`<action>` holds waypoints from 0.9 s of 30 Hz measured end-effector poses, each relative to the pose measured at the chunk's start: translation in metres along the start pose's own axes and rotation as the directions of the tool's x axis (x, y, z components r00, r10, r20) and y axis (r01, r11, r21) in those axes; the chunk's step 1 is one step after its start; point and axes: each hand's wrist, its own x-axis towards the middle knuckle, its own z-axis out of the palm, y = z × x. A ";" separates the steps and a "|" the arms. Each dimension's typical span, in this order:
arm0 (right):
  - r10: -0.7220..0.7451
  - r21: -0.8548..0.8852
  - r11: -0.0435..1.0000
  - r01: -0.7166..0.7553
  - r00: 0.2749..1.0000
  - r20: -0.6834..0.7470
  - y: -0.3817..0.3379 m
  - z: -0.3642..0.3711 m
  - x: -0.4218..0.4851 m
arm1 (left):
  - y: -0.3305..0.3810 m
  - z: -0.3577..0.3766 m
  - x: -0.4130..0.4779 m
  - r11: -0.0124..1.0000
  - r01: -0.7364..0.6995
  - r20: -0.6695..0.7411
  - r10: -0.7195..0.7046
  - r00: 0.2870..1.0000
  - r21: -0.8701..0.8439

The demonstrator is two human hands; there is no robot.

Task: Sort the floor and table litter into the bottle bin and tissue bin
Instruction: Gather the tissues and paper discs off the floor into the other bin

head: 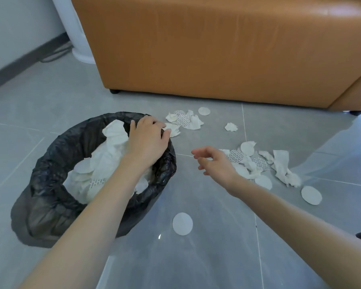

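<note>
We look down at a grey tiled floor [217, 257] in front of an orange sofa [217, 49]. The tissue bin [50, 155], lined with a black bag, stands on the floor to our left and already holds a heap of white tissues and round pads [108, 157].

Our left hand [148, 138] lies over the bin's far rim, its fingers curled down over the liner as if steadying it. Our right hand [215, 161] hovers empty, fingers loosely spread, just beside the nearer litter pile [256, 163].

A second pile [183, 120] lies nearer the sofa, just beyond the bin's rim, with one crumpled tissue [231, 127] apart from both. Loose round pads lie singly, one close to us [182, 223] and one toward the right edge of the floor [311, 195]. No bottle bin or bottles are in view.

We judge the tissue sorting to be partly done. The next move likely calls for the right hand to gather a bunch from the nearer pile and carry it left over the rim. The thin, flat pads may need pinching up by an edge.
</note>
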 end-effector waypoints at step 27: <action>0.112 -0.746 0.665 0.019 0.986 0.124 0.012 0.076 0.283 | -0.054 0.004 0.094 0.999 0.034 0.021 -0.034 0.999 -0.032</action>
